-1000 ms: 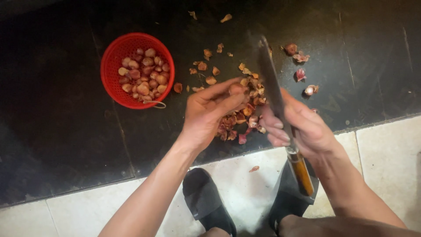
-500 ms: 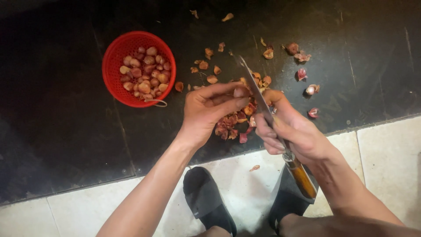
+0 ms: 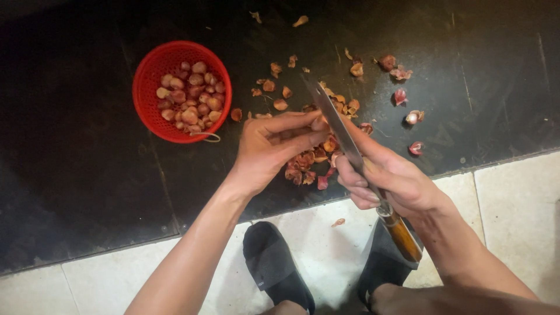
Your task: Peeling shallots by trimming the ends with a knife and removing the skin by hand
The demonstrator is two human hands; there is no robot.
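My left hand (image 3: 274, 146) pinches a small shallot (image 3: 319, 123) at its fingertips, held over a heap of reddish peels (image 3: 309, 160) on the dark floor. My right hand (image 3: 388, 175) grips a large knife (image 3: 341, 131) by its wooden handle (image 3: 402, 236); the blade lies against the shallot and points up and to the left. A red plastic basket (image 3: 149, 111) with several peeled shallots (image 3: 192, 93) sits to the upper left, well apart from both hands.
Loose peels and shallot pieces (image 3: 402, 96) lie scattered over the dark floor beyond the hands. Pale floor tiles (image 3: 513, 198) begin at the near edge. My two black shoes (image 3: 274, 262) stand on the tiles below the hands.
The knife blade has tilted from pointing steeply away to leaning left against the shallot in my left hand. Both hands stayed over the peel heap.
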